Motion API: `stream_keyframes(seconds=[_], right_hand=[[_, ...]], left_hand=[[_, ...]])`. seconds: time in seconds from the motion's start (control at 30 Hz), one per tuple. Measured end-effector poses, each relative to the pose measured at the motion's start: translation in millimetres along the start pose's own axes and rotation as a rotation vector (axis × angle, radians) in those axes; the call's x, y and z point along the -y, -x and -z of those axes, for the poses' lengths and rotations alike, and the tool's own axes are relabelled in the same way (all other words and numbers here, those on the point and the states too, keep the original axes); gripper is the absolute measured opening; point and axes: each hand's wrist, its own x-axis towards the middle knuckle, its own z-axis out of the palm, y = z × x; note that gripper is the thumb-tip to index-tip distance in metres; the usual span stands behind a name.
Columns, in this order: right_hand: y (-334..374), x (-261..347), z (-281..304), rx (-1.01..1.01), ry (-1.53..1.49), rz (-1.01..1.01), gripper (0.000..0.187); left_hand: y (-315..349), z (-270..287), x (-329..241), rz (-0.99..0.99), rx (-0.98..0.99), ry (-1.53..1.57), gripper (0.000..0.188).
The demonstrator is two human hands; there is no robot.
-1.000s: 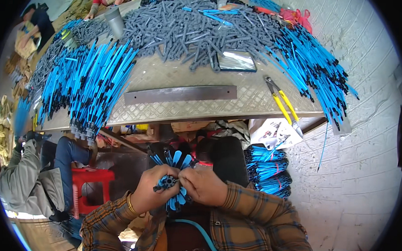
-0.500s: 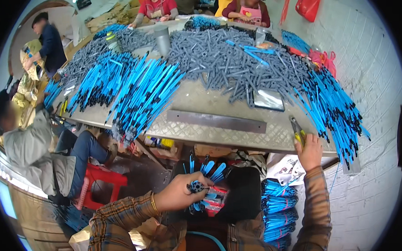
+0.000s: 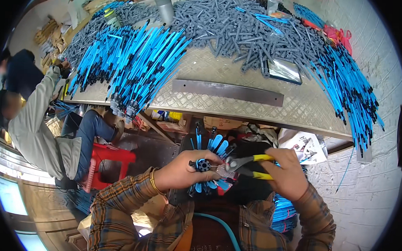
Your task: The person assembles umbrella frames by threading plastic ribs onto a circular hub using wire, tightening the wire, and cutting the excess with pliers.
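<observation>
My left hand (image 3: 181, 169) is closed around a dark round grey hub with holes in its end (image 3: 203, 165). Blue strips with black ends (image 3: 217, 142) fan out above and below that hand over my dark lap. In my right hand (image 3: 289, 174) are pliers with yellow handles (image 3: 243, 162). Their jaws lie by my left fingertips, at a thin wire and a small clear-and-red piece whose kind I cannot make out. What the jaws grip, if anything, is too small to tell.
Ahead is a patterned table (image 3: 242, 111) with a flat metal bar (image 3: 227, 92). Grey ribbed tubes (image 3: 214, 25) are heaped behind a phone (image 3: 285, 71). Blue rods lie at left (image 3: 143, 69) and right (image 3: 352, 91). A co-worker (image 3: 44, 123) sits left, near a red stool (image 3: 112, 157).
My right hand has lifted the pliers off the table and brought them to my left hand. The view has tilted downward. The co-worker at left has raised an arm toward the table.
</observation>
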Motion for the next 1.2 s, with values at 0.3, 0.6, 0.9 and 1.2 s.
stream_keyframes(seconds=[0.3,0.6,0.9,1.2], right_hand=[[-13,11,-22,-0.086,0.332,0.129,0.033],[-26,6,-6,-0.034,0.292,0.227,0.027],[10,-8,-40,0.939,-0.903,-0.588,0.025],[19,-14,-39,0.392,-0.505,0.015,0.065]], left_hand=[[3,6,-1,0.023,0.056,0.000,0.041],[1,13,-5,-0.033,0.091,-0.106,0.045],[5,8,4,-0.050,0.143,-0.052,0.043],[-3,11,14,-0.062,0.231,-0.002,0.036]])
